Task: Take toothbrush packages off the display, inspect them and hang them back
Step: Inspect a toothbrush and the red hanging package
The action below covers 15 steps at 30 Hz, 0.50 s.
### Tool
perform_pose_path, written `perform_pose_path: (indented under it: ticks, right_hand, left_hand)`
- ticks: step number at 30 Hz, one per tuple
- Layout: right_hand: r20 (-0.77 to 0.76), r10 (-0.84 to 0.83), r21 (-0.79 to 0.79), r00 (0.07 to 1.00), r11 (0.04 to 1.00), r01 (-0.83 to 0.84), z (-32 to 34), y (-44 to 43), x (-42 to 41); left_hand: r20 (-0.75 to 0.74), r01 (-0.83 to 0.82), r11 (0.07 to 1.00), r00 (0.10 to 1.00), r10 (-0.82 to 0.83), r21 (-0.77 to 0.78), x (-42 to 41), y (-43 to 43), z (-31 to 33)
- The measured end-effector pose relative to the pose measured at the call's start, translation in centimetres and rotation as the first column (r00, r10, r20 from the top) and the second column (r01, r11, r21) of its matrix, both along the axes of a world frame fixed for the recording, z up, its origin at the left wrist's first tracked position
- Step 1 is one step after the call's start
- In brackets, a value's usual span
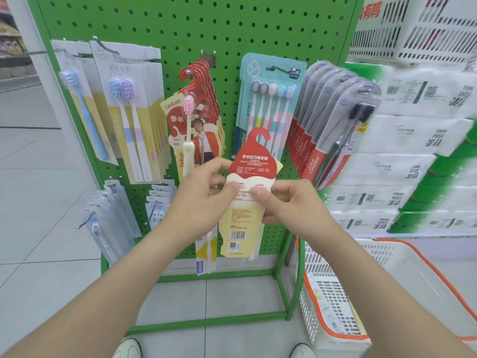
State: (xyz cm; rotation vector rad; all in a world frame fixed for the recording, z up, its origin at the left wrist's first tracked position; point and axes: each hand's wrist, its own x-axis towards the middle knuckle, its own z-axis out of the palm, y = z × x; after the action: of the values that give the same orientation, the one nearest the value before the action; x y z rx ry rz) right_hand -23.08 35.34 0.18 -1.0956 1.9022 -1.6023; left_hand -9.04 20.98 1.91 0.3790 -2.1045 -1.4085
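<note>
Fingers of the left hand [204,195] and right hand [289,202] pinch the upright Canban toothbrush package [247,161]; its peg [189,71] lies up-left, nearer the left hand.

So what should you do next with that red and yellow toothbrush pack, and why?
Probably raise the Canban package toward the peg holding the matching red packages. The left hand and right hand both pinch it off the display, printed back and barcode facing us, and its hook cut-out hangs on nothing.
</note>
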Motion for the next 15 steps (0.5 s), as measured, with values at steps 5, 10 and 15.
perform_pose_path:
  ticks: [5, 10, 15]
  right_hand:
    - [0.001, -0.103, -0.153, 0.995, 0.983, 0.102, 0.45, -0.05, -0.07]
    - [-0.016, -0.043, -0.133, 0.999, 0.990, 0.040, 0.24, -0.17, -0.02]
    - [-0.024, -0.146, -0.220, 0.989, 0.966, 0.137, 0.45, -0.32, 0.56]
  left_hand:
    - [0.025, 0.014, 1.000, 1.000, -0.015, 0.024, -0.24, 0.15, 0.12]
    - [0.001, -0.002, 0.998, 1.000, 0.002, 0.057, -0.21, 0.01, 0.12]
    - [-0.058, -0.182, 0.971, 0.983, 0.175, -0.158, -0.47, -0.36, -0.66]
